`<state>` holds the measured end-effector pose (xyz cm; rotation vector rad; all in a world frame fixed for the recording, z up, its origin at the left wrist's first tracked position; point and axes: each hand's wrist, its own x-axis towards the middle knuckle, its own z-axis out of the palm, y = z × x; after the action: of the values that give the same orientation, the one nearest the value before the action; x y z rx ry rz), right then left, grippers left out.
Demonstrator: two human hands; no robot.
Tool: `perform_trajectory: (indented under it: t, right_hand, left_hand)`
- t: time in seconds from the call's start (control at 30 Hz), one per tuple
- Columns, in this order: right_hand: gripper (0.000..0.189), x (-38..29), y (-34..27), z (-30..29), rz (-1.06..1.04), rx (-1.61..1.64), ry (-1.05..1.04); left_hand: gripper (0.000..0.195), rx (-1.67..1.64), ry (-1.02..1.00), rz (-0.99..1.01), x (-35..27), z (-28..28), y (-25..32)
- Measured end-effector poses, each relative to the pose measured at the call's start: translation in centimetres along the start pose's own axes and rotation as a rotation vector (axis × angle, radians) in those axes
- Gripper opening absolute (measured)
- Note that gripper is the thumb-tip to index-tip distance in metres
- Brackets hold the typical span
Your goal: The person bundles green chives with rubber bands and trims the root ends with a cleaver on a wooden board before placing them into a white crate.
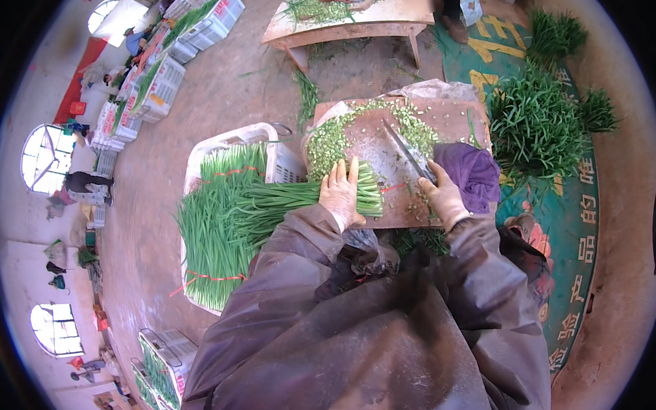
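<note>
My left hand [339, 193] lies spread on a bundle of long green stalks [369, 193], possibly garlic chives, pressing it on a low wooden table [363, 125]. The cut ends point right; the leaves trail left over a white plastic crate [275, 160]. My right hand [443, 195] grips the handle end of a long knife [406, 148], its blade angled away to the upper left over the tabletop. Short chopped stalk pieces [330, 143] lie along the table's far and left parts. A purple cloth [470, 174] sits beside my right hand. A red tie [394, 188] lies right of the bundle.
The crate at left holds bundles of greens [219, 223] with red ties. Loose greens [537, 120] are heaped on a green printed sheet [571, 213] at right. Another wooden table [366, 30] and a person's foot [454, 29] are beyond. More stacked crates [164, 91] stand far left.
</note>
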<state>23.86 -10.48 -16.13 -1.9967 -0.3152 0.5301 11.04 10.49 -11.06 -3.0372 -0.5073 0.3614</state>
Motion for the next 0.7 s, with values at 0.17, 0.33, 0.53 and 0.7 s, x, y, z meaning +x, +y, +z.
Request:
perform_trajectory:
  t: [0.17,0.33,0.53,0.7]
  right_hand:
    - [0.04,-6.4,1.2,1.1,0.17,0.582,-0.106]
    - [0.031,-6.6,0.4,3.0,0.115,0.174,-0.063]
    - [0.025,-7.3,-1.8,4.2,-0.219,-0.378,0.111]
    - [0.028,-6.1,-1.6,5.1,-0.13,-0.56,-0.047]
  left_hand:
    - [0.11,-0.023,-0.154,-0.178,3.1,0.2,0.1]
    - [0.089,-0.089,-0.166,-0.179,4.3,-0.6,-0.6]
    - [0.09,-0.015,-0.148,-0.201,4.2,-0.3,-0.2]
    - [0.092,-0.039,-0.127,-0.193,3.8,-0.4,-0.2]
